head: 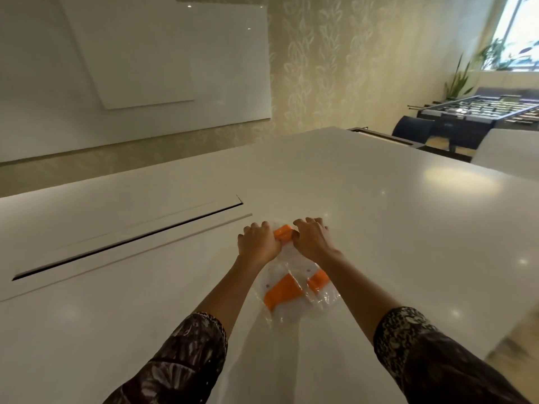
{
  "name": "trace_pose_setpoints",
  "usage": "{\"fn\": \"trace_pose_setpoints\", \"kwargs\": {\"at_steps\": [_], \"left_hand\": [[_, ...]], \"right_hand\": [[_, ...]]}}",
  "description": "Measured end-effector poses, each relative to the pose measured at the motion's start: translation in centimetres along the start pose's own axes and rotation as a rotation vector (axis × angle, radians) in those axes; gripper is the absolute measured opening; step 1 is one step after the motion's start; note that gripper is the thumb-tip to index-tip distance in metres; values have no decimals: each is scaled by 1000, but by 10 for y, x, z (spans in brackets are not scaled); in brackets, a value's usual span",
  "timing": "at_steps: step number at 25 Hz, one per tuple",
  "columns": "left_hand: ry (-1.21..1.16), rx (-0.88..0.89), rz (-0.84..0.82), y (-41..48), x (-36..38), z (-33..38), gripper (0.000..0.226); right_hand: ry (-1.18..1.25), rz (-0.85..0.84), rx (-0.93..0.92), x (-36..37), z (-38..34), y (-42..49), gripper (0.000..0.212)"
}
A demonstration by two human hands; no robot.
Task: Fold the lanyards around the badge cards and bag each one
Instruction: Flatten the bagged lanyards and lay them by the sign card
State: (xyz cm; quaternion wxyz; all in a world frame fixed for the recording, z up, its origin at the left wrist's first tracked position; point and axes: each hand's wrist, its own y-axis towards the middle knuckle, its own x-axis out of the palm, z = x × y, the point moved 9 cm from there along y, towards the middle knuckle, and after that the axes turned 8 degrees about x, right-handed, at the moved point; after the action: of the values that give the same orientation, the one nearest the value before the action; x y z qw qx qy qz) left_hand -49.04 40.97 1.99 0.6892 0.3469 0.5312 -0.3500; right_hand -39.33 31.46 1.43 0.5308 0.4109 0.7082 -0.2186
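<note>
now your left hand (258, 243) and right hand (310, 239) sit at the far end of the clear bag (328, 297) on the white bench (408, 217), curled fingers (256, 228) pinching its edge. the orange lanyard (281, 291) and white card (291, 255) lie inside it, between your forearms.

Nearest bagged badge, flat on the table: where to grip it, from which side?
Probably the slack margin at the near end of the bagged badge, pinched from the person's side, low over the table. It lies flat, so the card faces give no purchase, and the left hand and right hand, gripping another bag, crowd the far side.
</note>
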Motion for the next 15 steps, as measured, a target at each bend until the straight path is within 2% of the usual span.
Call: {"fn": "trace_pose_setpoints", "kwargs": {"at_steps": [5, 8, 11, 15], "left_hand": [[-26, -103, -72, 8, 10, -5, 75], [-66, -130, -96, 12, 17, -9, 78], [-151, -134, -118, 15, 23, -8, 74], [-282, -128, -119, 19, 20, -3, 50]], "right_hand": [[3, -78, 89, 6, 18, 6, 33], [40, -105, 96, 8, 18, 10, 31], [77, -129, 102, 10, 12, 12, 32], [155, -184, 106, 14, 3, 14, 34]]}}
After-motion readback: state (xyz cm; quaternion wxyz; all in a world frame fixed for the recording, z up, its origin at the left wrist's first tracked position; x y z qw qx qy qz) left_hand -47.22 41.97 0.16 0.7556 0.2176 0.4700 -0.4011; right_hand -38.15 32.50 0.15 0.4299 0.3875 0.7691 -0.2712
